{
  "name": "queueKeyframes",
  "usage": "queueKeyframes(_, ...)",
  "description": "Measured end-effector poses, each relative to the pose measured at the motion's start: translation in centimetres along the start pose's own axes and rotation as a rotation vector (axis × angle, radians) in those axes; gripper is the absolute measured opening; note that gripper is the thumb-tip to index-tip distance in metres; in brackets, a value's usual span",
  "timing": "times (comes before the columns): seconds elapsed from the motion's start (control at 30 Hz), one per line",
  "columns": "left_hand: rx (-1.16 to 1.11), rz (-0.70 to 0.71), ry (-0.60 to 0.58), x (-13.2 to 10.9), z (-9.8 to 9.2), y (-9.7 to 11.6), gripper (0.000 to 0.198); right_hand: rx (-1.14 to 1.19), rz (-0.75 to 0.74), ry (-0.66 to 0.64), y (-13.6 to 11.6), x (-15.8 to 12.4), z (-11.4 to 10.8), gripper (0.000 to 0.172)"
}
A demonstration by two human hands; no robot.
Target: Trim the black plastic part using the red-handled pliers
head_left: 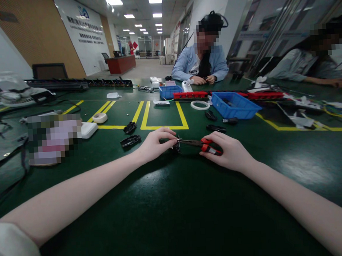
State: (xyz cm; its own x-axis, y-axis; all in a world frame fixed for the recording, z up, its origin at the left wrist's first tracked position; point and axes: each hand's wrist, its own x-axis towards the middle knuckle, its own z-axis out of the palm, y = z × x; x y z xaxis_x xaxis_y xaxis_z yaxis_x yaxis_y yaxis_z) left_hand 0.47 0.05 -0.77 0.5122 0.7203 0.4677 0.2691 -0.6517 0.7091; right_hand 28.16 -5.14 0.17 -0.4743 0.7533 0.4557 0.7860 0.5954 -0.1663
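Pliers [203,142] gripped by the right hand [233,151] meet a small dark part [176,146] pinched by the left hand [156,144], farther from the table's [170,213] far edge than a blue bin [242,111] holding dark pieces [229,102].

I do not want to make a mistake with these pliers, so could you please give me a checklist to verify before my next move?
1. Right hand holding the pliers by the red handles: ok.
2. Left hand holding the small dark part: ok.
3. Pliers gripping that part firmly: cannot tell, the contact is too small to see.
4. Loose black piece beside the left forearm lying apart from the pliers: ok.
5. Co-worker's hands across the table away from the pliers: ok.
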Motion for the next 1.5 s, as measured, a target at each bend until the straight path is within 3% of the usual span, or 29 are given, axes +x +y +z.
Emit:
queueKeyframes(0.2, -0.070, 0.012, -0.041, 0.15, -0.04, -0.07, 0.012, 0.016, -0.013, 0.005, -0.16, 0.01, -0.10, 0.033)
queueKeyframes(0.67, -0.227, -0.227, -0.044, 0.26, 0.12, -0.05, 0.014, 0.028, 0.060, 0.033, -0.26, 0.06, -0.15, 0.034)
queueKeyframes(0.87, -0.250, -0.239, -0.076, 0.28, 0.10, 0.12, 0.012, 0.042, 0.039, 0.026, -0.59, 0.08, -0.10, 0.032)
queueKeyframes(1.27, -0.139, -0.127, -0.133, 0.23, 0.04, 0.06, 0.014, 0.059, 0.016, 0.014, -0.94, 0.16, -0.12, 0.030)
queueKeyframes(1.5, 0.086, 0.057, -0.023, 0.03, -0.03, -0.13, 0.009, 0.071, 0.066, -0.027, -0.40, 0.12, 0.00, 0.032)
